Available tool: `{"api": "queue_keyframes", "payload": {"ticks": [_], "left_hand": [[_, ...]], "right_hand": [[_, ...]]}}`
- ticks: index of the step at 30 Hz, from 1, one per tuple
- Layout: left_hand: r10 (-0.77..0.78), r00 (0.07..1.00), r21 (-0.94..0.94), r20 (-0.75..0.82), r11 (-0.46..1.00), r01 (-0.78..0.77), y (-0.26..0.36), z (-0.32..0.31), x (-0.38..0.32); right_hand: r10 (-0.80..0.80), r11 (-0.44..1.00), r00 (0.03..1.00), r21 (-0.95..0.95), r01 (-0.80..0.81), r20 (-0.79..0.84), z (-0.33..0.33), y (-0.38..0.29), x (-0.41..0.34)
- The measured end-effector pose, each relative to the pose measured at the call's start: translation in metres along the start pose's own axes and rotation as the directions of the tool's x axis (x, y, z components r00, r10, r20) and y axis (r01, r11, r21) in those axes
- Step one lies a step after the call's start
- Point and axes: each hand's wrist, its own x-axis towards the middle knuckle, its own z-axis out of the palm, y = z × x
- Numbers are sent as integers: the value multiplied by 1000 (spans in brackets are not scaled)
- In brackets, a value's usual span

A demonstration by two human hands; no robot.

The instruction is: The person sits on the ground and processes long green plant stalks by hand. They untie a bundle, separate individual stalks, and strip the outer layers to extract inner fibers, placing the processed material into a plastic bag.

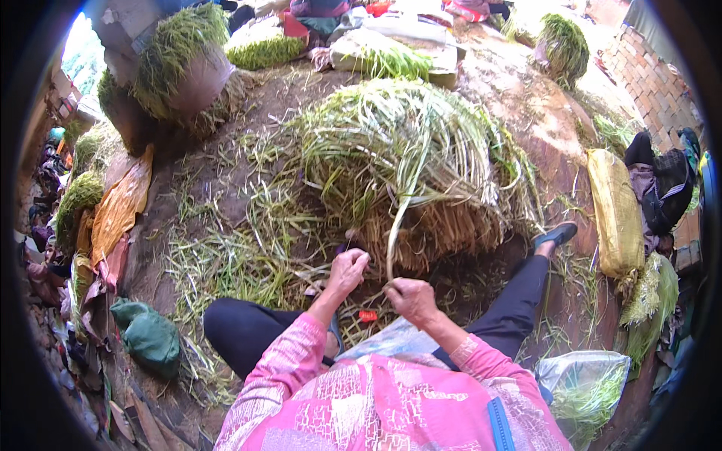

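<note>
My right hand (414, 303) pinches the lower end of a long, pale plant stalk (399, 217). From my fingers the stalk runs up over a large heap of long green leafy stalks (389, 135) on the ground before me. The heap's brown cut ends (445, 231) face me in a dense row. Just left of the stalk is my left hand (347, 272), its fingers bent together near those ends. Whether something thin is between its fingertips, I cannot tell. A small red piece (368, 315) lies between my legs, below the hands.
Loose green leaves (237, 270) litter the ground at left, with a dark green cloth bundle (145, 337) and an orange sheet (121, 206). A yellow woven sack (615, 211) lies at right; a clear bag of shredded greens (586, 394) is nearer. Other people (321, 8) sit at the far edge.
</note>
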Motion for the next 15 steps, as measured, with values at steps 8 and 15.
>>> {"api": "queue_keyframes", "payload": {"ticks": [8,15], "left_hand": [[-202,870,292,-450,887,357,-105,-48,63],[-329,871,392,-366,794,464,-224,-7,83]], "right_hand": [[52,700,945,687,197,-323,-119,-40,18],[-331,405,793,682,609,-511,-194,-57,42]]}}
